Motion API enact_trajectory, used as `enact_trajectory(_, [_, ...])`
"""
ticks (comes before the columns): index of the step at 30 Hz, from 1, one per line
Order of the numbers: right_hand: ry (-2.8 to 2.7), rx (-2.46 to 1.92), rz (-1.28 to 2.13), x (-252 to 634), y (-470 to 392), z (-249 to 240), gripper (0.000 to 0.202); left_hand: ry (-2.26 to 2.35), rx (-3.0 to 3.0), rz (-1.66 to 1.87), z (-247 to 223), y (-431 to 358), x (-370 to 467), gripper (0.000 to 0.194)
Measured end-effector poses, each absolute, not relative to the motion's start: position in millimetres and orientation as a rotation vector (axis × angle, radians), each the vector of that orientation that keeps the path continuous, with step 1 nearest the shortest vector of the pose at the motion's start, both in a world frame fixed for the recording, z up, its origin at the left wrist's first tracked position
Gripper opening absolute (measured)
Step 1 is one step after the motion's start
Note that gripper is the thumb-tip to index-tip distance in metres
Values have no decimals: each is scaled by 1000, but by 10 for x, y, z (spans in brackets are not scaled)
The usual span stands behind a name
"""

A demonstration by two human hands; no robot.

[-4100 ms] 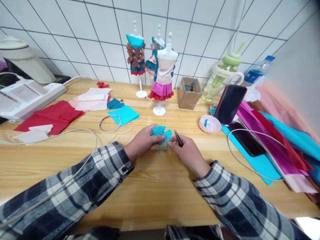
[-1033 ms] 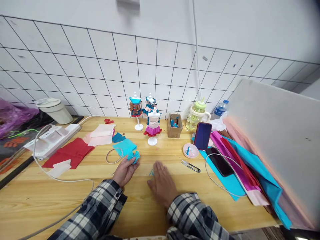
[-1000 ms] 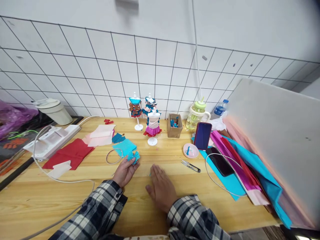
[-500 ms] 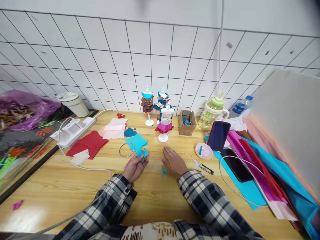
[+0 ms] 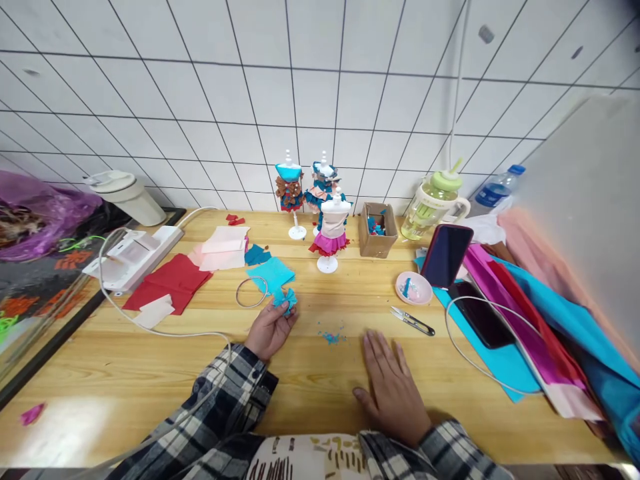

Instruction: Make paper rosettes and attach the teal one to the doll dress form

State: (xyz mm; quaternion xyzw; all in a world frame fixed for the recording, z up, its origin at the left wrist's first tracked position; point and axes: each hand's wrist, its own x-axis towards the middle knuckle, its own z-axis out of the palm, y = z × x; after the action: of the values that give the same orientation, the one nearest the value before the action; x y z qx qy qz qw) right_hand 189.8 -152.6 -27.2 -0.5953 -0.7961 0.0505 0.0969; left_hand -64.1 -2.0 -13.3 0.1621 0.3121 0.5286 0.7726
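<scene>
Left hand (image 5: 271,330) pinching blue ruffle (image 5: 286,302), mid-frame; right hand (image 5: 393,388) spread, lower right. Probably scrap (image 5: 331,338) cleanup; next needs cupped palm.

On the table (image 5: 310,393), tiny scraps (image 5: 331,338) lie between the left hand (image 5: 273,328), which holds a small piece (image 5: 286,301), and the right hand (image 5: 395,393), resting on the surface. Beyond them stand three dress forms (image 5: 333,220), with a box (image 5: 376,247) to their right and loose sheets (image 5: 173,283), then a power strip (image 5: 155,250), to their left. At right, snips (image 5: 413,321) lie nearer than a bowl (image 5: 414,299), a phone (image 5: 447,255) just right of it and a jug (image 5: 434,212) farther back.
</scene>
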Motion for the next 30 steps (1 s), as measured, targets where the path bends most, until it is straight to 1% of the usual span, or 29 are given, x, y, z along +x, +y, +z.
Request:
enact_trajectory(2, [-2367,-1818,118,1896,-1615,-319,85,682,358,1146,-135,-22,-632,26])
enact_trajectory(4, [-2423,-1798,164,1792,-1580,-336,85,693,366,1145,-137,-22,-622,24])
enact_trajectory(9, [-2353,-1820,317,1305,-1166,-279,83,704,378,1135,-129,-26,-613,28])
enact_trajectory(12, [-2295,-1797,384,1146,-1007,-227,83,703,394,1136,-130,-27,-615,25])
enact_trajectory(16, [-2281,-1678,461,1262,-960,-146,75,701,400,1144,-142,-26,-617,23])
enact_trajectory(19, [-2337,-1502,513,1479,-849,-65,76,694,393,1135,-144,-26,-614,23])
enact_trajectory(21, [-2393,-1415,549,1604,-710,-26,71,696,393,1137,-142,-27,-610,22])
enact_trajectory(25, [-2500,-1320,650,1700,-416,-37,70,701,388,1151,-135,-34,-604,24])
enact_trajectory(27, [-2485,-1336,657,1679,-319,-75,63,701,385,1157,-135,-38,-605,24])
enact_trajectory(30, [-2413,-1377,630,1611,-256,-135,43,699,387,1165,-136,-42,-606,24])
